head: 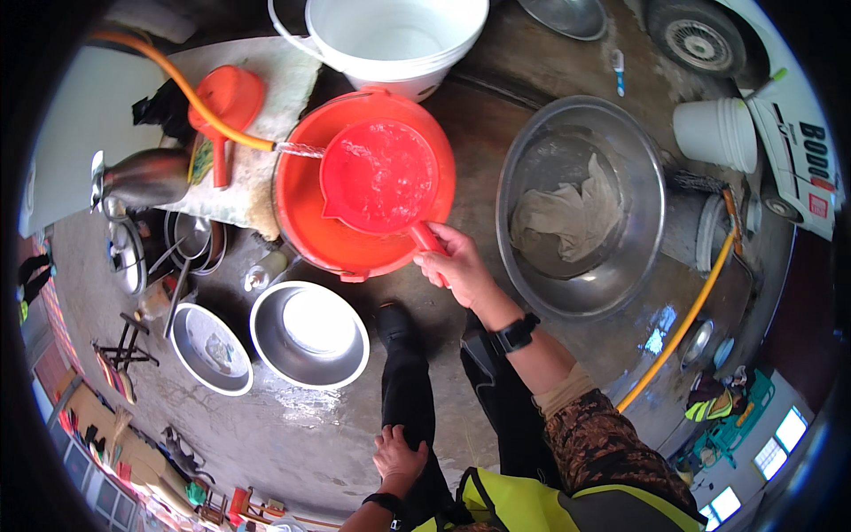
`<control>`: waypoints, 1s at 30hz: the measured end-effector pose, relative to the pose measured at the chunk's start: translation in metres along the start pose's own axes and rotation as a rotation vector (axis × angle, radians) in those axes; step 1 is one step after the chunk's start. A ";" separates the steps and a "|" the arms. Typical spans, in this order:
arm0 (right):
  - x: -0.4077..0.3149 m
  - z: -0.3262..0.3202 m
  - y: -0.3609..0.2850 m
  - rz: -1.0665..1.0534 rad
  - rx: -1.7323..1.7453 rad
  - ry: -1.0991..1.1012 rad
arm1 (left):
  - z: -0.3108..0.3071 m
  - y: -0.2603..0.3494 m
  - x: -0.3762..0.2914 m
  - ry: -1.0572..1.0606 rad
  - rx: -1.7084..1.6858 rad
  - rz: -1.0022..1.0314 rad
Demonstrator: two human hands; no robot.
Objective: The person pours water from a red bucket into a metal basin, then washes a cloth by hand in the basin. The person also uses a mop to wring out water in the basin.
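My right hand (455, 263) grips the handle of a red plastic water dipper (379, 176), held over a larger red-orange plastic bucket (432, 126). Water runs from the end of a yellow-orange hose (229, 131) into the dipper, where the surface ripples. My left hand (399, 454) rests on my dark-trousered leg with nothing visible in it. To the right is a large metal basin (638, 266) holding water and a greyish cloth (565, 219). Below the bucket stand a steel bowl (266, 346) and a shallower metal bowl (183, 362) with something in it.
A white bucket (399, 76) stands behind the red one. Another red dipper (229, 100) and a metal jug (147, 177) lie at the left, near pots (193, 243). A toothbrush-like brush (619, 72), white pails (715, 133) and a vehicle wheel (698, 43) are at the upper right.
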State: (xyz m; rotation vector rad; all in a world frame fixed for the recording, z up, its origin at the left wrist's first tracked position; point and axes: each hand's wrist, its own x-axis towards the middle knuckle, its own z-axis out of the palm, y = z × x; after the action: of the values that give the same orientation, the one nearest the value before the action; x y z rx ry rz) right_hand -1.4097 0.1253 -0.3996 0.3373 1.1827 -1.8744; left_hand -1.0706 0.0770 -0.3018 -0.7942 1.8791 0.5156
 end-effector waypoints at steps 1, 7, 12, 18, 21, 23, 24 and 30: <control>-0.015 -0.003 -0.008 0.004 0.028 0.015 | 0.000 0.001 0.000 0.002 0.003 0.006; -0.106 -0.036 -0.048 -0.102 0.168 0.250 | 0.002 0.003 0.000 0.041 0.003 0.015; -0.155 -0.098 -0.053 -0.299 -0.133 0.732 | 0.004 0.001 -0.001 0.045 0.033 0.029; -0.192 -0.204 -0.057 -0.431 -0.680 1.223 | 0.004 -0.001 -0.002 0.051 0.027 0.046; -0.221 -0.222 -0.064 -0.667 -0.990 1.237 | 0.004 -0.001 -0.002 0.039 0.083 0.055; -0.239 -0.222 -0.070 -0.661 -0.993 1.266 | 0.004 -0.001 -0.002 0.031 0.074 0.057; -0.244 -0.220 -0.073 -0.657 -0.985 1.275 | 0.004 -0.002 -0.002 0.031 0.077 0.054; -0.215 -0.195 -0.074 -0.662 -0.897 1.258 | 0.004 -0.003 -0.002 0.036 0.057 0.046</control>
State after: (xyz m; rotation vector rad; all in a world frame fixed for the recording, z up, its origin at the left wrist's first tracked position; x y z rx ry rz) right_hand -1.3830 0.4135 -0.3229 0.6846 3.1104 -1.2644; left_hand -1.0655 0.0779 -0.3017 -0.7282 1.9409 0.4772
